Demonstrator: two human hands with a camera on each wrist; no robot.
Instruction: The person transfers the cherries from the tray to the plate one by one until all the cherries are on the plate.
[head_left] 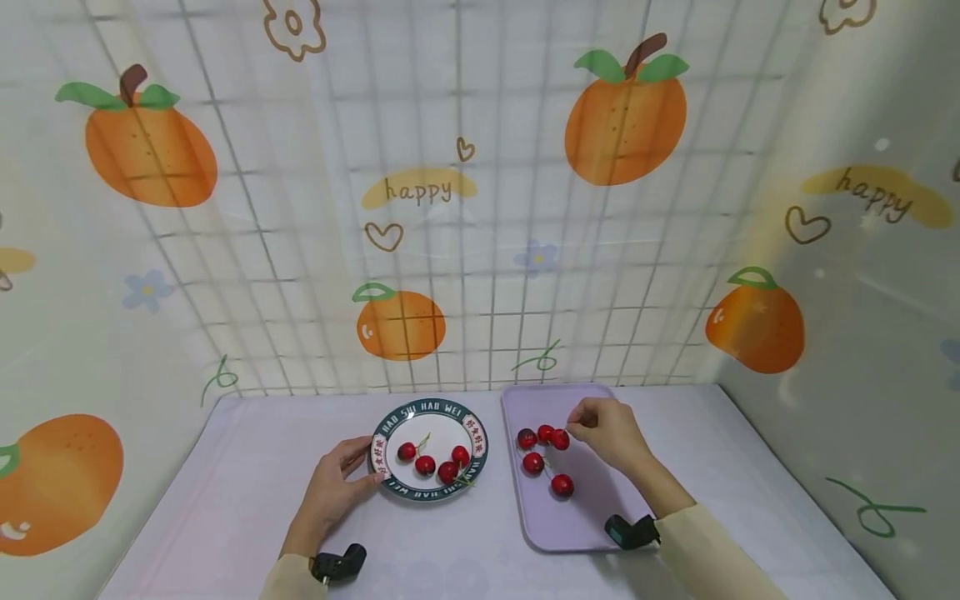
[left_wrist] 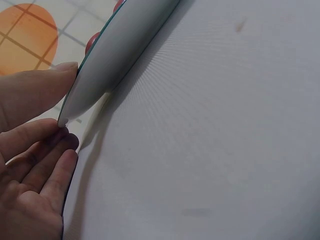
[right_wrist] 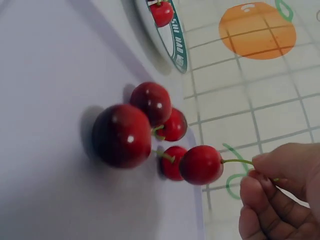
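My right hand [head_left: 609,433] pinches the thin green stem of a red cherry [right_wrist: 201,165] between thumb and fingertips, over the far part of the lilac tray [head_left: 555,533]. Several other cherries [head_left: 533,463] lie on that tray, the closest ones right beside the held one. To the left stands a white plate [head_left: 429,498] with a dark green lettered rim, bearing several cherries [head_left: 425,465], some with stems. My left hand [head_left: 337,487] holds the plate's left edge, thumb and index finger at the rim; the left wrist view shows the plate's pale underside.
Both plate and tray rest on a white-covered table [head_left: 255,467]. Behind them rises a curtain [head_left: 480,250] printed with oranges over a wire grid, and it also closes off both sides. A dark wrist device [head_left: 337,564] sits on each forearm.
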